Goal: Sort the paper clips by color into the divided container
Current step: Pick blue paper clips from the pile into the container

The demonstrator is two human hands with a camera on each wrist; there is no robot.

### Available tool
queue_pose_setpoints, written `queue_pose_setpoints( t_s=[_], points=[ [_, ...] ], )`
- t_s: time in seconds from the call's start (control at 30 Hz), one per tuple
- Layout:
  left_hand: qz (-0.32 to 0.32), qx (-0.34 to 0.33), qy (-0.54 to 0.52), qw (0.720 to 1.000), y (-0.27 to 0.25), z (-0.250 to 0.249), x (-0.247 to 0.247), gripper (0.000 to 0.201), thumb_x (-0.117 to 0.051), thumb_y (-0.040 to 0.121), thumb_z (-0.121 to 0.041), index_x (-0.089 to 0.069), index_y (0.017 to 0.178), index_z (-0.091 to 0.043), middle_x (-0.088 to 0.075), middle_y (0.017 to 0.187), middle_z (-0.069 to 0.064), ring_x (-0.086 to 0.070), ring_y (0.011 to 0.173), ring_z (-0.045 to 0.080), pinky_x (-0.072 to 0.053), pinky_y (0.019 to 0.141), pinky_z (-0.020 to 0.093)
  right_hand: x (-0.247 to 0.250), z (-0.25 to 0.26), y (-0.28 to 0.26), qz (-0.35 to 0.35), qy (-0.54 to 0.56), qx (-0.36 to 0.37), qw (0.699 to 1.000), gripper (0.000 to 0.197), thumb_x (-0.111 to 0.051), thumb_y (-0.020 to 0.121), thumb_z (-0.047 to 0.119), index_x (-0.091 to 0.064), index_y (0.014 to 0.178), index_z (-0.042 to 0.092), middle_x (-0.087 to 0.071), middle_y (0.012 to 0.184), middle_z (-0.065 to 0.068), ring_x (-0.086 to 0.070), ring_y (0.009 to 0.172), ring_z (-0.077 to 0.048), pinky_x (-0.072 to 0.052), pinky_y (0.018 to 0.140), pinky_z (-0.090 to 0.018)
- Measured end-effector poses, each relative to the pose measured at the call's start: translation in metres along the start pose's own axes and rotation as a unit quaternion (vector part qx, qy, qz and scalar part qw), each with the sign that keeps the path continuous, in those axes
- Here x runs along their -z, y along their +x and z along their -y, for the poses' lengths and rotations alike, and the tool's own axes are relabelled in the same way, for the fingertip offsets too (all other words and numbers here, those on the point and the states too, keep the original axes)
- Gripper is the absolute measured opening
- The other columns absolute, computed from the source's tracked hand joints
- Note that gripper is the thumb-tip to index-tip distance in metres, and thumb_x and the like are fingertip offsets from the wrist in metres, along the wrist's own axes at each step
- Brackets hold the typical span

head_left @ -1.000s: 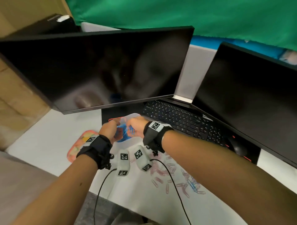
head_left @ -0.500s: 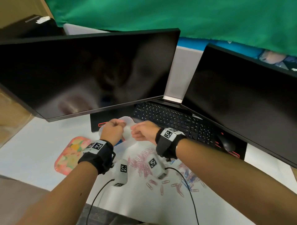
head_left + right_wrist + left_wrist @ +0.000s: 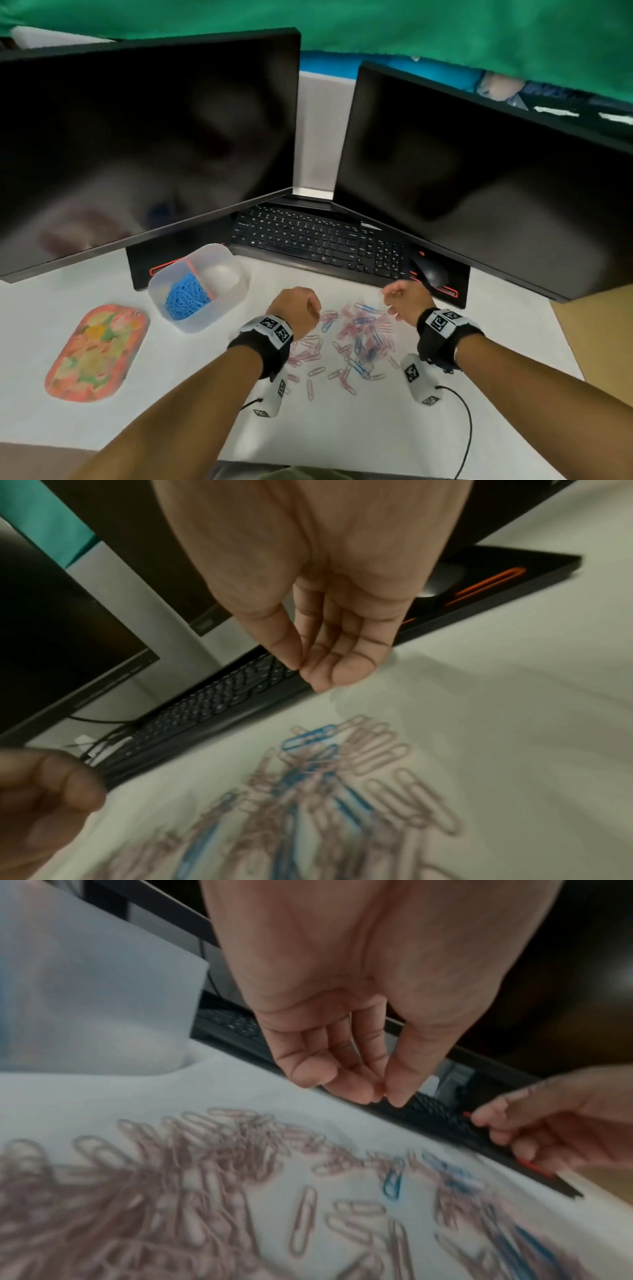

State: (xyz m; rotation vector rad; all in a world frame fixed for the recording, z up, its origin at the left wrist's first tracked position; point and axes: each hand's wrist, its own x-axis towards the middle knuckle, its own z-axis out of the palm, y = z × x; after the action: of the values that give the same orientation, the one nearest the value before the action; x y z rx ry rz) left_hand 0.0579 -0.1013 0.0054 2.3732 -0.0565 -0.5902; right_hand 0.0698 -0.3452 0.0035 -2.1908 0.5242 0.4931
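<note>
The translucent divided container point(image 3: 219, 318) stands at the left, with blue clips point(image 3: 186, 299) in its left compartment beside an orange divider point(image 3: 198, 278). A loose pile of pink and blue paper clips point(image 3: 356, 339) lies on the white sheet between my hands. My left hand point(image 3: 298, 311) hovers at the pile's left edge, fingers curled, thumb meeting fingertips point(image 3: 380, 1093), with nothing seen in it. My right hand point(image 3: 394, 301) hovers at the pile's far right, and in the right wrist view the right hand point(image 3: 301, 669) has its thumb against its curled fingers, with nothing visible between them.
A black keyboard point(image 3: 318, 240) and mouse point(image 3: 430, 270) lie just beyond the pile, under two dark monitors point(image 3: 147, 137). A flowery oval lid point(image 3: 96, 353) lies at the far left. A black cable point(image 3: 469, 428) trails near my right forearm.
Both hands left the container, where they were close together, and came back apart over the clip pile. The container with its blue clips now shows uncovered.
</note>
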Motion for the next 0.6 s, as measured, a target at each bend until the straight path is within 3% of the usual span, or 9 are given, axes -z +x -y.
queue_pose_setpoints(
  t_s=[0.13, 0.2, 0.3, 0.47, 0.6],
  points=[
    [0.037, -0.001, 0.126, 0.991, 0.011, -0.008, -0.034, 0.019, -0.056, 0.086, -0.022, -0.070, 0.099, -0.017, -0.071, 0.104, 0.002, -0.066, 0.096, 0.022, -0.056, 0.084, 0.034, 0.003, -0.016, -0.010, -0.026, -0.083, 0.020, 0.996, 0.021, -0.057, 0.081, 0.006, -0.068, 0.077, 0.024, -0.067, 0.089, -0.001, -0.064, 0.082, -0.021, -0.049, 0.074, -0.027],
    [0.039, -0.007, 0.187, 0.982, 0.013, -0.008, -0.046, 0.025, -0.057, 0.089, -0.028, -0.065, 0.109, -0.014, -0.068, 0.109, 0.005, -0.064, 0.099, 0.024, -0.055, 0.086, 0.035, -0.001, -0.018, -0.013, -0.020, -0.120, 0.042, 0.992, 0.022, -0.053, 0.082, 0.005, -0.070, 0.086, 0.019, -0.062, 0.089, 0.003, -0.059, 0.085, -0.017, -0.042, 0.075, -0.021],
    [0.025, -0.017, 0.230, 0.973, 0.014, -0.008, -0.057, 0.025, -0.051, 0.093, -0.025, -0.061, 0.111, -0.011, -0.064, 0.110, 0.008, -0.063, 0.098, 0.026, -0.054, 0.082, 0.036, -0.006, -0.015, -0.012, 0.005, -0.154, 0.082, 0.985, 0.023, -0.051, 0.085, 0.005, -0.068, 0.094, 0.017, -0.062, 0.091, 0.000, -0.059, 0.085, -0.018, -0.046, 0.075, -0.024],
    [0.027, -0.008, 0.223, 0.974, 0.011, -0.006, -0.056, 0.023, -0.048, 0.092, -0.018, -0.061, 0.109, -0.009, -0.063, 0.108, 0.009, -0.063, 0.096, 0.025, -0.055, 0.081, 0.035, -0.017, -0.003, 0.001, 0.036, -0.241, 0.160, 0.957, 0.025, -0.052, 0.087, 0.008, -0.063, 0.109, 0.014, -0.061, 0.111, -0.004, -0.057, 0.098, -0.021, -0.049, 0.089, -0.032],
    [0.026, 0.018, 0.147, 0.989, 0.006, -0.004, -0.046, 0.023, -0.050, 0.089, -0.013, -0.065, 0.105, -0.009, -0.067, 0.106, 0.007, -0.063, 0.097, 0.023, -0.054, 0.082, 0.029, -0.028, -0.004, 0.011, 0.054, -0.272, 0.161, 0.947, 0.028, -0.055, 0.086, 0.005, -0.062, 0.110, 0.017, -0.061, 0.113, -0.006, -0.060, 0.099, -0.023, -0.051, 0.086, -0.030]
  ],
)
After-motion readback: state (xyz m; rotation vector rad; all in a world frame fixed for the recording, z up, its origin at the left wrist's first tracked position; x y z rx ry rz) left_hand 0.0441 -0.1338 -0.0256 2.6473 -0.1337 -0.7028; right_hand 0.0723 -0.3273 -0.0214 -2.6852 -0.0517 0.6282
